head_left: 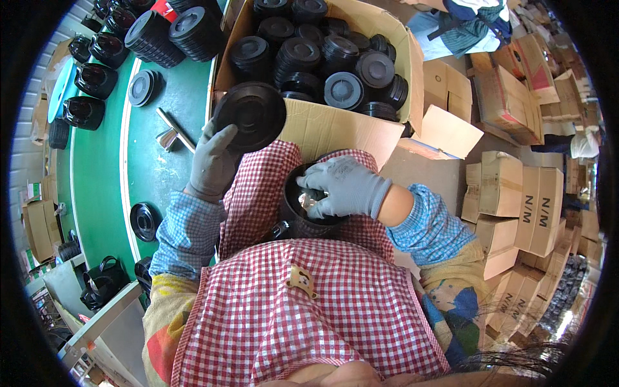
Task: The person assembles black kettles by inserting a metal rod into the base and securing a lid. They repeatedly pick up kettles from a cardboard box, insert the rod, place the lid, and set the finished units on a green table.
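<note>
Both my hands wear grey gloves. Raised over the edge of the green workbench, my left hand (214,158) grips a round black lid (250,116) by its rim, thumb on its face. A round black container (311,227) rests in my lap, on the red checked apron (309,303). My right hand (345,186) reaches over its mouth from the right, fingers curled down inside. By those fingertips shows a small shiny silvery piece (308,198); its kind is unclear, and the container's inside is mostly hidden by the glove.
Ahead stands an open cardboard box (342,129) full of stacked black lids. On the green bench (97,187) at left are lid stacks (155,39), black housings (84,113), a metal tool (174,132) and a loose lid (146,221). Cardboard cartons (509,187) pile up at right.
</note>
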`<state>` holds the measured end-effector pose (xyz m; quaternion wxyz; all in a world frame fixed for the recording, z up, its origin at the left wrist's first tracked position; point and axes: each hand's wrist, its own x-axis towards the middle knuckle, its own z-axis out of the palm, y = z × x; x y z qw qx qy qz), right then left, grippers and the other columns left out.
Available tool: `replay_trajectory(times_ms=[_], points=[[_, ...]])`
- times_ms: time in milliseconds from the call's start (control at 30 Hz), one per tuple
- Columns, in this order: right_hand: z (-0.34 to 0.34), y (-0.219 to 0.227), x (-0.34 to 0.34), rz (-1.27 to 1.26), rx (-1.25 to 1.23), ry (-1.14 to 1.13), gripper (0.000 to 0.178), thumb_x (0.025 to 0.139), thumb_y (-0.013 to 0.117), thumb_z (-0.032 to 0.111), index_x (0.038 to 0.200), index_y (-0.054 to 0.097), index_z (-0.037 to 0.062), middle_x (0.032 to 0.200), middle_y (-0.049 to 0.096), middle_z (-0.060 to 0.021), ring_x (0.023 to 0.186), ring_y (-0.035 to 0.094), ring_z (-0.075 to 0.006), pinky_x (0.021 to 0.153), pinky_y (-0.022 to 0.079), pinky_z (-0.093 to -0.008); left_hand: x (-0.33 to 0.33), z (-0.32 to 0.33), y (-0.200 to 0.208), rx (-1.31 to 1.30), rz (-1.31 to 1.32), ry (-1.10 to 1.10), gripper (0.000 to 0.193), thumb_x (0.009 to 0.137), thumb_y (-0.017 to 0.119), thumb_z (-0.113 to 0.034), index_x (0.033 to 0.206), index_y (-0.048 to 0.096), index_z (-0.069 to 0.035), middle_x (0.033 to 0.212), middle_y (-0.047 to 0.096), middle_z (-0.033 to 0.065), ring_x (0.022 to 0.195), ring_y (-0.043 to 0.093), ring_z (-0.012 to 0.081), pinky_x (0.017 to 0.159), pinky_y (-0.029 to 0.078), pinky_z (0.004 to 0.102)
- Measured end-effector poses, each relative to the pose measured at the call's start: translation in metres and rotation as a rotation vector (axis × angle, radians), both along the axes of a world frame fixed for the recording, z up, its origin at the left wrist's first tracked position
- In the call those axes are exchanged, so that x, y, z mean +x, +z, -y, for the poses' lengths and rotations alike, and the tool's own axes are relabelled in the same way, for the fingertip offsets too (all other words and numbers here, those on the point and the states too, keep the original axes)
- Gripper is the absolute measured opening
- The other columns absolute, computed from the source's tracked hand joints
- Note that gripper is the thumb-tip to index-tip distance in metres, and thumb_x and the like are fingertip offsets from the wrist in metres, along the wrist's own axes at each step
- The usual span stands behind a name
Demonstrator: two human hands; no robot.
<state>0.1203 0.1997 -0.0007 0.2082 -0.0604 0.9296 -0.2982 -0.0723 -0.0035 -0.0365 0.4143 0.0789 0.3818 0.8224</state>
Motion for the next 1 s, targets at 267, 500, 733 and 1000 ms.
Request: replay_trajectory(times_ms=[267,500,733,1000], points=[[-0.037,-0.013,0.002,-0.685,-0.670,-0.738,0.054,0.102,0.055,0.049,0.132,0.065,0.0055,0.119,0.071,-0.0145,0.110,0.067,-0.0242,0.099,0.051,-0.0373,0.013,-0.015,0.010,-0.026,-0.235,-0.196,0.039,0.096,0.058,0.001,0.135,0.056,0.000,0.129,0.065,0.0111,0.120,0.062,0.0230,0.109,0.045,0.0384],[-0.035,-0.026,0.030,-0.399,-0.906,-0.554,0.059,0.107,0.042,0.048,0.129,0.064,-0.0014,0.133,0.064,-0.0205,0.129,0.058,-0.0306,0.113,0.041,-0.0403,0.046,-0.049,0.022,0.194,-0.695,-0.543,0.056,0.105,0.052,-0.046,0.141,0.049,-0.002,0.140,0.055,0.0117,0.133,0.049,0.0233,0.112,0.039,0.0415],[-0.011,-0.057,0.052,-0.569,-1.005,-0.590,0.051,0.097,0.061,0.046,0.106,0.077,-0.0017,0.127,0.067,-0.0193,0.125,0.058,-0.0314,0.114,0.036,-0.0466,0.049,-0.059,-0.006,0.113,-0.899,-0.477,0.059,0.111,0.031,-0.041,0.108,0.069,0.004,0.113,0.068,0.0232,0.110,0.065,0.0370,0.101,0.048,0.0449],[-0.003,-0.059,0.052,-0.623,-0.954,-0.475,0.025,0.090,0.065,0.022,0.095,0.080,0.0023,0.122,0.069,-0.0157,0.124,0.058,-0.0272,0.121,0.026,-0.0469,0.051,-0.053,-0.033,0.262,-1.068,-0.416,0.039,0.106,0.045,-0.021,0.099,0.073,0.004,0.106,0.070,0.0216,0.104,0.066,0.0361,0.101,0.050,0.0444]])
